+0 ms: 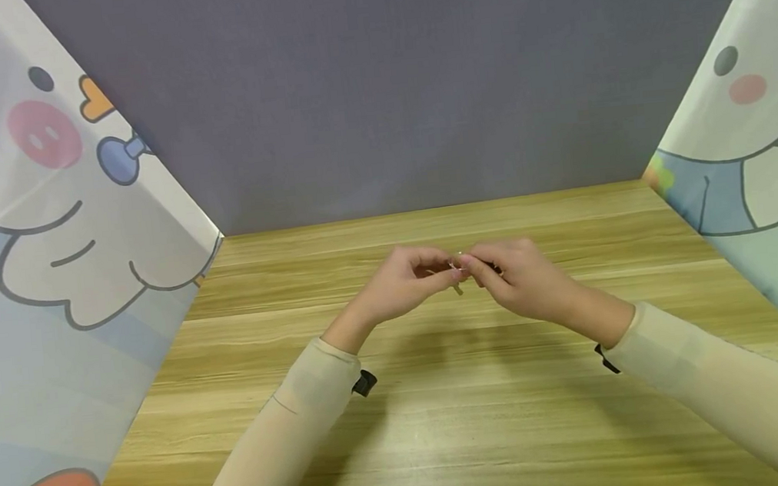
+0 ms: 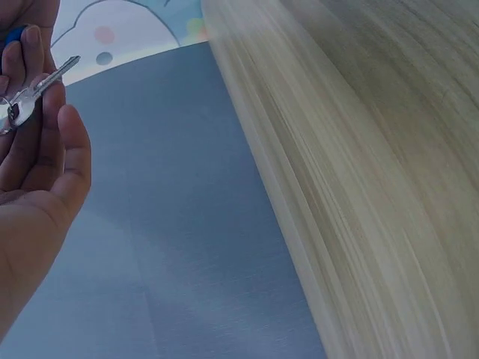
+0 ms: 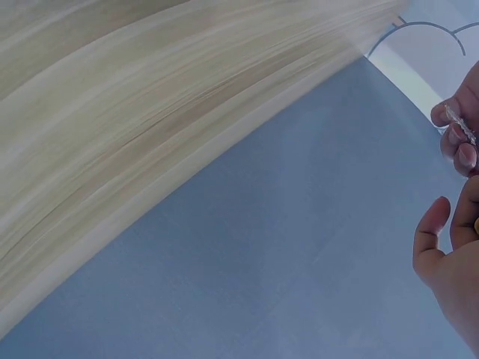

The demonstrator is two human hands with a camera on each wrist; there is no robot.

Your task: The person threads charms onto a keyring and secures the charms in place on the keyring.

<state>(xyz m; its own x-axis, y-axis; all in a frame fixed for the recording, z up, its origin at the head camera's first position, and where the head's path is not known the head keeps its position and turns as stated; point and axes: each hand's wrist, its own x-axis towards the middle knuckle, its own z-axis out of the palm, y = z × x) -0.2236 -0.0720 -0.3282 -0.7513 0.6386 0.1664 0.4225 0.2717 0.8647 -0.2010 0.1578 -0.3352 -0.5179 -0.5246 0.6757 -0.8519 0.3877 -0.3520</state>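
Both hands meet over the middle of the table around a small bunch of keys point(image 1: 458, 289). With bent fingers, the left hand point(image 1: 403, 284) holds the bunch from its side. A silver key point(image 2: 52, 79) points out past those fingers, its head joined to a metal ring point(image 2: 12, 112). From the other side, the right hand point(image 1: 524, 277) pinches part of the bunch between thumb and forefinger. Something dark shows inside its grip. A blue piece point(image 2: 13, 34) appears at fingertips in the left wrist view, and a yellow piece point(image 3: 477, 226) in the right hand. The fingers hide much of the bunch.
The wooden table point(image 1: 448, 438) lies under both forearms. A grey panel point(image 1: 403, 87) rises along its far edge. Panels with cartoon prints stand on the left point(image 1: 68, 225) and right point(image 1: 754, 126).
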